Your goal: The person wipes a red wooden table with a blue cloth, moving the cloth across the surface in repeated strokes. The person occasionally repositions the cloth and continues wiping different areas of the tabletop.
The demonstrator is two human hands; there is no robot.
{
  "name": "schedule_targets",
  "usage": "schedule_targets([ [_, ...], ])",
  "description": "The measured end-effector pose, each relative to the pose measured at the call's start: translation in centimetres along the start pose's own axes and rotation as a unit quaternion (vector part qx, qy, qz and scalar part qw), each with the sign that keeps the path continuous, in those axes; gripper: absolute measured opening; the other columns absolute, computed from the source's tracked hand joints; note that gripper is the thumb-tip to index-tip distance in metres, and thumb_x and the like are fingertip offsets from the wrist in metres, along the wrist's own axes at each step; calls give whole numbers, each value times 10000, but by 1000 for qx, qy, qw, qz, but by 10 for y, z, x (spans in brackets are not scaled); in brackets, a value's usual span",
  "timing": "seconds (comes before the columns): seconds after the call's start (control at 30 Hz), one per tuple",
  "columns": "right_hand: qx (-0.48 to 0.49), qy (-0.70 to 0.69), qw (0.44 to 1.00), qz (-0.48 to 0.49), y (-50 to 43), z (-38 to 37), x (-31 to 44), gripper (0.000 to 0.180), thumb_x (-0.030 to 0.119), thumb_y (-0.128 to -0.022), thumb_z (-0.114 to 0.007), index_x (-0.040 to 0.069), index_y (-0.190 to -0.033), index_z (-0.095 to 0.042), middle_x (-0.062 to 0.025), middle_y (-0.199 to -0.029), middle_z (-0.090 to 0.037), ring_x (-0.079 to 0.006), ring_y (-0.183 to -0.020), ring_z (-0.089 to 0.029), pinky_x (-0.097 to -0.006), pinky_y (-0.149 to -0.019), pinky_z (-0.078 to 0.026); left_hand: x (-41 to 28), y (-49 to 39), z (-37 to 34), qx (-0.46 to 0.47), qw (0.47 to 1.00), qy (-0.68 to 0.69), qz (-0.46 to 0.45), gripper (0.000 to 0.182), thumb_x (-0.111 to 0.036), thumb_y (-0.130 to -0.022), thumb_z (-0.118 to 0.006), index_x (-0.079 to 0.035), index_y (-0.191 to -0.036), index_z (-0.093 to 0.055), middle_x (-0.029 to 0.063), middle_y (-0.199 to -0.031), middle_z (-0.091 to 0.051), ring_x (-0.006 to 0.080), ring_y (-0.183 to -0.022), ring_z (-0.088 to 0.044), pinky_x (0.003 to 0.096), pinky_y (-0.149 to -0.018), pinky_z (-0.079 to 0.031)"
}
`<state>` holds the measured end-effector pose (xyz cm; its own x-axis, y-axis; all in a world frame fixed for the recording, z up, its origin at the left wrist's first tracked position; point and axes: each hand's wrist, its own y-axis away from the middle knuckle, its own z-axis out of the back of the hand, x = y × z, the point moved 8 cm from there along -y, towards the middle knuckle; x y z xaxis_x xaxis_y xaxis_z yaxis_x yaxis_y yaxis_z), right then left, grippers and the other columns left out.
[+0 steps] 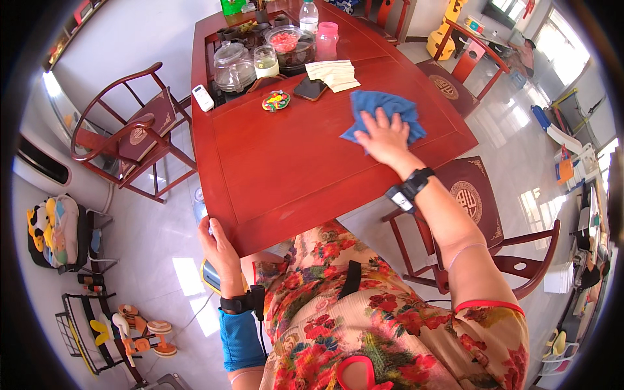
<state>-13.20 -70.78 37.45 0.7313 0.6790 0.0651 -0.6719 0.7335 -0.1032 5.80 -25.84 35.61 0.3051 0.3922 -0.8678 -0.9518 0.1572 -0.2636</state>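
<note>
My right hand lies with spread fingers on a blue cloth, pressing it against the red wooden table near its right side. The cloth is spread out and a little crumpled under the palm. At the table's near left corner, my left hand rests against the edge; part of its fingers is hidden. To the left of the cloth lie a stack of pale paper napkins, a dark smartphone and a small colourful round object.
Farther back stand a glass teapot, a glass jar, a bowl of red pieces, a pink jar and a plastic bottle. A white remote control lies at the left edge. Wooden chairs flank the table. A person is far right.
</note>
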Motion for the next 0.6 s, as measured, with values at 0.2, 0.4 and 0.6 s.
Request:
schedule_targets([
  [0.2, -66, -85, 965, 239, 61, 3, 169, 650, 560, -959, -557, 220, -1509, -491, -223, -1571, -420, -578, -1414, -324, -729, -1136, -180, -3, 0, 2, -8, 997, -71, -29, 451, -356, -1097, -477, 35, -1287, -596, 220, -1227, -638, 375, -1137, -608, 420, -999, -463],
  [0.4, -57, -210, 891, 399, 145, 11, 266, 580, 479, -953, -610, 227, -1473, -568, -190, -1580, -419, -536, -1439, -322, -687, -1182, -166, 5, 0, 0, 5, 1000, -19, -20, 508, -390, -1119, -397, 35, -1330, -582, 231, -1292, -625, 380, -1193, -595, 419, -1040, -443],
  [0.6, 4, -216, 822, 527, 138, 4, 233, 488, 417, -984, -588, 275, -1451, -590, -76, -1592, -456, -371, -1493, -344, -564, -1220, -257, 7, -1, -2, 32, 999, -28, -11, 525, -395, -1123, -398, 35, -1380, -554, 230, -1363, -599, 365, -1264, -564, 400, -1091, -414],
])
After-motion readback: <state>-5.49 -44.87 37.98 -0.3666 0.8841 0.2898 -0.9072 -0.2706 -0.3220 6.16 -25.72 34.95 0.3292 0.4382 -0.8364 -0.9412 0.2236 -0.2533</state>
